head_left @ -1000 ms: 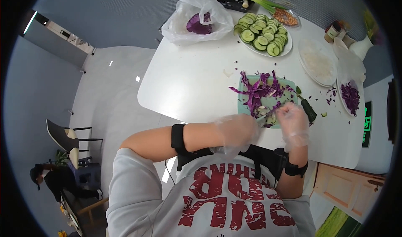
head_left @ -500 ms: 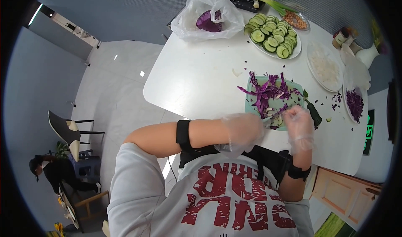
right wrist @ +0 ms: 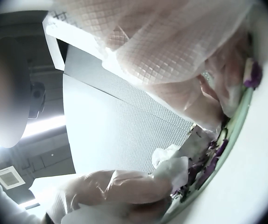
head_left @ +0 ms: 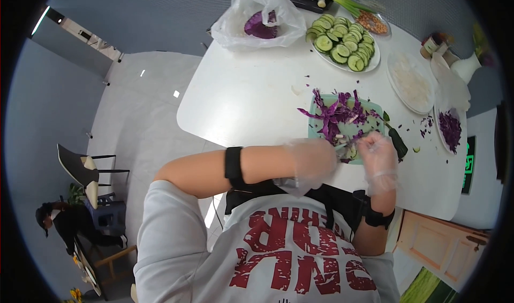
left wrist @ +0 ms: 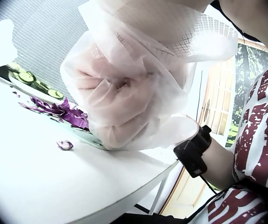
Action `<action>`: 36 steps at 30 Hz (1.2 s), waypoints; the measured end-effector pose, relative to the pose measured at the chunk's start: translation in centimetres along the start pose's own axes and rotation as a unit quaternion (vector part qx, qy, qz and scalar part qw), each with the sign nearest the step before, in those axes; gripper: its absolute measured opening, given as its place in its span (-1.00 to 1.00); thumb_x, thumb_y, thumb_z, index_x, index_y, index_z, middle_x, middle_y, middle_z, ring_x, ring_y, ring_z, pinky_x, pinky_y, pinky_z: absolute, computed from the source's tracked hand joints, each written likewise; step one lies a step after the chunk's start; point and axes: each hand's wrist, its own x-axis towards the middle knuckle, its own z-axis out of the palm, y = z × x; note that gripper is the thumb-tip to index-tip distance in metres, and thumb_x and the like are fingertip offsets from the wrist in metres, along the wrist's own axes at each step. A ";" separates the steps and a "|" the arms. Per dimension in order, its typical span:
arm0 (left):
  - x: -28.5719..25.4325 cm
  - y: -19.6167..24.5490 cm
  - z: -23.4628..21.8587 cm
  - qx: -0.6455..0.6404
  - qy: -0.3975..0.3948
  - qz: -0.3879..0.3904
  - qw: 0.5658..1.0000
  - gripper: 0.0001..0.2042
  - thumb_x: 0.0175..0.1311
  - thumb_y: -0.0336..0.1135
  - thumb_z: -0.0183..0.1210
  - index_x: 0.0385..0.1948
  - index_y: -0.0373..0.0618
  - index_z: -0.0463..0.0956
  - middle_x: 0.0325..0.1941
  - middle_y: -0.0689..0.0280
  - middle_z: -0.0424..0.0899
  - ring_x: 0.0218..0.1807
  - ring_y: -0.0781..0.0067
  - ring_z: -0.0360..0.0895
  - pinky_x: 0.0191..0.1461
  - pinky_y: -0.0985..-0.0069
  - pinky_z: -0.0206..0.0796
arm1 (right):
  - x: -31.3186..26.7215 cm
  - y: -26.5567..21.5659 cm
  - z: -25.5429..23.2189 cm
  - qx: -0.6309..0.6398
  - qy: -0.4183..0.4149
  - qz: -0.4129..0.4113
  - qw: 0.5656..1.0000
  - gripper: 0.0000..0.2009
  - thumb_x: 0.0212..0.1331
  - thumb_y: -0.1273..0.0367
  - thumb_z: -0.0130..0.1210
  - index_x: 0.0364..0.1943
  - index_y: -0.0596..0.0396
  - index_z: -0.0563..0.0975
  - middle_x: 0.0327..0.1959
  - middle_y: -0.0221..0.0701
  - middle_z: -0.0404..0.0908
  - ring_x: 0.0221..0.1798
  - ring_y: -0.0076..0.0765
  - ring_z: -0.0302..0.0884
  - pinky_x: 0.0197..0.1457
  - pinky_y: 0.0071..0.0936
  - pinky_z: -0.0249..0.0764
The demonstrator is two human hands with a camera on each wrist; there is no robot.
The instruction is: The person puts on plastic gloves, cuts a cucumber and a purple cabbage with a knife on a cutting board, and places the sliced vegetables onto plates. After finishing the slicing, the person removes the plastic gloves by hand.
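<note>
My left hand (head_left: 313, 163), in a clear plastic glove, grips a knife whose blade (right wrist: 195, 143) reaches toward my right fingers. In the left wrist view the glove bunches over the curled left fingers (left wrist: 122, 91) and hides the handle. My right hand (head_left: 379, 155), also gloved, pinches purple cabbage at the blade's tip; the fingers largely hide that piece. Both hands work at the near side of a pale green cutting board (head_left: 316, 133). Shredded purple cabbage (head_left: 332, 118) lies heaped across the board's far left part.
Behind the board stand a plate of cucumber slices (head_left: 347, 46) and a plastic bag (head_left: 230, 27) with purple cabbage. At right are a plate of pale slices (head_left: 411, 83), shredded cabbage on another plate (head_left: 443, 137) and a dark green vegetable (head_left: 397, 141). A person (head_left: 67, 225) is far left.
The head view shifts slightly right, then back left. Both hands stay at the near side of the board, with the knife between them; the cabbage heap looks much the same.
</note>
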 end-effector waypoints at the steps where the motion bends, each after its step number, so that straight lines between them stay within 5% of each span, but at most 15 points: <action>1: -0.5 -0.1 0.2 -0.005 -0.014 0.020 1.000 -0.81 0.03 -0.35 0.09 -0.39 -0.29 0.54 -0.40 0.08 0.59 -0.38 0.01 0.57 -0.29 0.21 0.44 | -0.2 -0.1 -0.1 -0.002 0.004 0.001 1.000 -0.84 0.03 0.28 0.25 -0.46 0.06 0.58 -0.51 -0.23 0.60 -0.42 -0.13 0.57 -0.29 -0.31 0.46; 7: -2.5 0.8 0.0 0.011 0.105 0.032 0.994 -0.80 0.07 -0.37 0.08 -0.33 -0.29 0.53 -0.27 0.09 0.59 -0.21 0.01 0.53 -0.12 0.24 0.41 | 0.0 0.7 0.2 -0.023 -0.006 -0.006 1.000 -0.87 0.03 0.24 0.26 -0.46 -0.06 0.62 -0.44 -0.20 0.63 -0.34 -0.04 0.61 -0.25 -0.25 0.51; 10: -1.0 -0.8 0.8 -0.002 0.229 0.141 0.963 -0.79 0.07 -0.38 0.08 -0.30 -0.30 0.52 -0.30 0.08 0.57 -0.25 0.03 0.50 -0.15 0.22 0.39 | -0.4 0.3 0.1 -0.039 0.022 -0.032 0.998 -0.85 0.07 0.23 0.24 -0.44 -0.04 0.63 -0.44 -0.22 0.64 -0.36 -0.06 0.61 -0.26 -0.23 0.50; 11: -0.8 -0.7 0.7 -0.009 0.230 0.155 0.961 -0.79 0.07 -0.38 0.08 -0.30 -0.30 0.52 -0.30 0.08 0.57 -0.25 0.03 0.50 -0.15 0.22 0.39 | -0.4 0.0 0.0 -0.048 0.027 -0.019 0.998 -0.85 0.07 0.23 0.24 -0.44 -0.04 0.63 -0.44 -0.22 0.64 -0.36 -0.06 0.61 -0.26 -0.23 0.50; 13: -0.8 0.1 -0.8 -0.007 0.153 0.052 0.987 -0.83 0.04 -0.34 0.14 -0.41 -0.24 0.56 -0.27 0.10 0.62 -0.16 0.06 0.55 -0.07 0.24 0.42 | -0.5 -0.6 -0.6 -0.043 0.000 -0.010 0.999 -0.84 0.08 0.22 0.25 -0.41 -0.03 0.64 -0.43 -0.23 0.65 -0.35 -0.08 0.61 -0.24 -0.23 0.50; 21: -4.0 -1.7 2.0 -0.029 0.156 0.090 0.983 -0.81 0.10 -0.43 0.07 -0.30 -0.34 0.52 -0.34 0.12 0.56 -0.27 0.05 0.49 -0.18 0.22 0.37 | -0.9 -1.0 -1.2 0.006 -0.022 0.018 1.000 -0.81 0.10 0.20 0.21 -0.36 0.00 0.65 -0.34 -0.30 0.68 -0.25 -0.11 0.62 -0.13 -0.29 0.51; 23: -4.0 -1.7 2.0 -0.027 0.149 0.090 0.984 -0.82 0.11 -0.45 0.06 -0.30 -0.35 0.51 -0.35 0.13 0.56 -0.27 0.05 0.49 -0.19 0.24 0.37 | -0.7 -0.8 -0.9 0.010 -0.011 0.002 1.000 -0.82 0.10 0.25 0.23 -0.40 0.06 0.62 -0.45 -0.29 0.64 -0.38 -0.19 0.58 -0.22 -0.34 0.48; 28: -2.4 -0.3 0.8 0.077 0.227 0.073 0.968 -0.81 0.07 -0.48 0.06 -0.30 -0.36 0.53 -0.36 0.12 0.57 -0.27 0.10 0.49 -0.19 0.31 0.38 | -0.7 -0.6 -0.6 -0.012 0.000 -0.016 1.000 -0.84 0.10 0.27 0.22 -0.40 0.05 0.62 -0.46 -0.28 0.64 -0.39 -0.19 0.58 -0.23 -0.34 0.48; 31: -1.1 -0.5 0.1 0.068 0.165 0.051 0.983 -0.75 0.21 -0.47 0.03 -0.09 -0.38 0.46 -0.36 0.10 0.51 -0.32 0.09 0.49 -0.27 0.27 0.34 | -0.6 -0.6 -0.7 -0.021 -0.008 -0.005 1.000 -0.83 0.10 0.24 0.21 -0.39 0.03 0.64 -0.38 -0.29 0.66 -0.29 -0.13 0.60 -0.15 -0.29 0.50; 35: -0.5 -0.9 0.5 0.083 0.222 0.100 0.966 -0.74 0.25 -0.44 0.03 -0.07 -0.36 0.45 -0.35 0.10 0.51 -0.31 0.08 0.49 -0.25 0.27 0.35 | -0.6 -0.8 -1.0 -0.011 -0.031 0.014 0.999 -0.81 0.10 0.21 0.19 -0.38 0.01 0.66 -0.29 -0.28 0.67 -0.19 -0.07 0.62 -0.07 -0.24 0.52; 36: -0.4 -0.2 -0.3 0.080 0.167 0.052 0.981 -0.75 0.28 -0.43 0.02 -0.07 -0.35 0.45 -0.34 0.09 0.51 -0.29 0.08 0.51 -0.26 0.24 0.36 | -0.7 -0.9 -1.1 -0.011 -0.031 0.015 0.999 -0.81 0.10 0.21 0.19 -0.38 0.01 0.66 -0.29 -0.28 0.67 -0.19 -0.07 0.62 -0.07 -0.24 0.52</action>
